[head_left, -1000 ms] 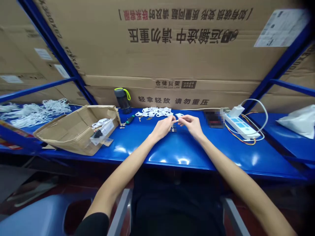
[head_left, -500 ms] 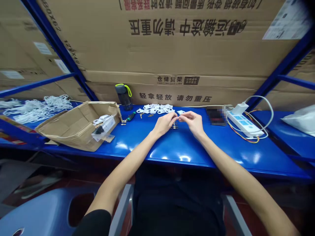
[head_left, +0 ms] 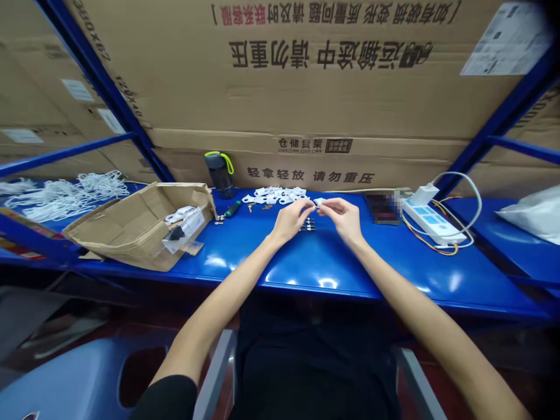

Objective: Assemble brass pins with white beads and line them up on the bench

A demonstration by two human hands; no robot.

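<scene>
Both left hand [head_left: 290,223] and right hand [head_left: 347,218] pinch a tiny piece [head_left: 317,207] above the glossy tabletop [head_left: 245,248].

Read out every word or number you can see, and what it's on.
On the large cardboard panel:
"仓储货架"
"轻拿轻放 请勿重压"
"运输途中 请勿重压", upside down
"如有破损 变形 质量问题 请及时联系客服", upside down
"120X40", slanted
"380X62", slanted, last digit uncertain
Too small or blurred: white labels, boxed print, lettering far right.

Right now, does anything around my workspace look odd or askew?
Yes: the upper lettering on the cardboard behind the blue tabletop is upside down, though the lower lines read upright. The open carton at left looks misshapen.
</scene>
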